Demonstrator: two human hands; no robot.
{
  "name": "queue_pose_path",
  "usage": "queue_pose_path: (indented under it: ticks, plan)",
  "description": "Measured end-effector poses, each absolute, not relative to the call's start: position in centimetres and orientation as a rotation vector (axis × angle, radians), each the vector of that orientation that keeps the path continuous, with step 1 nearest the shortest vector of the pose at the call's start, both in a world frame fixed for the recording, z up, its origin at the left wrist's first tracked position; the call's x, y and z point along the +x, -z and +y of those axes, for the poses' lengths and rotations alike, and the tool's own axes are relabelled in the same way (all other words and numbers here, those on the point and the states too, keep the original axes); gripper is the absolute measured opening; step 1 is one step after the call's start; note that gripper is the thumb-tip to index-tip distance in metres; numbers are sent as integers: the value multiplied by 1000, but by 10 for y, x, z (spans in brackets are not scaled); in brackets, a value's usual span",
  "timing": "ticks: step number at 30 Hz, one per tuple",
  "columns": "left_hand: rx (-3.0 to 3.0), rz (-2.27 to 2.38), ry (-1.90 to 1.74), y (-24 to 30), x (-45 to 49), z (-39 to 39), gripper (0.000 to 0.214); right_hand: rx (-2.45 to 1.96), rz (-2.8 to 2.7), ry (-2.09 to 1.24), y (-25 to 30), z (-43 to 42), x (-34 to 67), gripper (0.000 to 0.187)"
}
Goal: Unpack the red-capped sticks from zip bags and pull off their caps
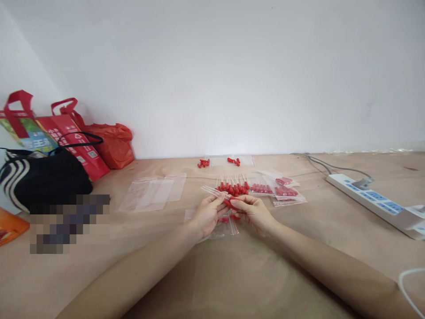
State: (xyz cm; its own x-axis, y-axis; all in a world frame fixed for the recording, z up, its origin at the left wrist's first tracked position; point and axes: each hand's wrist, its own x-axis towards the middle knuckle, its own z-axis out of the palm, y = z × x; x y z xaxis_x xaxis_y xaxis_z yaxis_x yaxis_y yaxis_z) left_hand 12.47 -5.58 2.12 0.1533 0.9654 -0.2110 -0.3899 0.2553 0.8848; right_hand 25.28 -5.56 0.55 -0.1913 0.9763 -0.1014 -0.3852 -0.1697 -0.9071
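Observation:
My left hand point(207, 215) is closed around several thin clear droppers point(212, 191), whose tubes point up and to the left. At their red rubber bulbs point(233, 203), my right hand point(255, 213) pinches with thumb and fingers. Below both hands lies a clear zip bag point(226, 231) with red bulbs showing in it, partly hidden by the hands. Just beyond the hands, a row of red-bulbed droppers point(234, 189) lies on the table, tubes pointing away. Filled zip bags point(287, 192) with more red bulbs lie to the right of that row.
Flat zip bags point(154, 192) lie left of the hands. Loose red bulbs point(203, 163) and another bag point(247, 159) are near the wall. A white power strip point(375, 199) with a grey cable stands at right. Shopping bags point(73, 137) and a black bag point(49, 177) fill the left.

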Motion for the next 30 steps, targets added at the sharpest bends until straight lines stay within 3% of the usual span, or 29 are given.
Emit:
queue_pose_path:
  ticks: [3, 8, 11, 17, 30]
  plan:
    - [847, 1053, -1110, -24, 118, -45, 10, -968, -1129, -1552, -4, -54, 255, 29]
    - [1063, 1336, -1017, -43, 77, 5, 7, -1118, -1550, -898, 3, -39, 273, 19]
    - [1119, 1456, -858, -47, 58, 34, 11, -1173, -1687, -704, 12, -32, 283, 14]
    - [1213, 1564, -549, -35, 64, 62, 10, -1181, -1895, -583, 19, -35, 286, 12]
    - [1538, 1852, -587, -10, 70, 75, 24, -1158, -2025, -540, 19, -37, 284, 15]
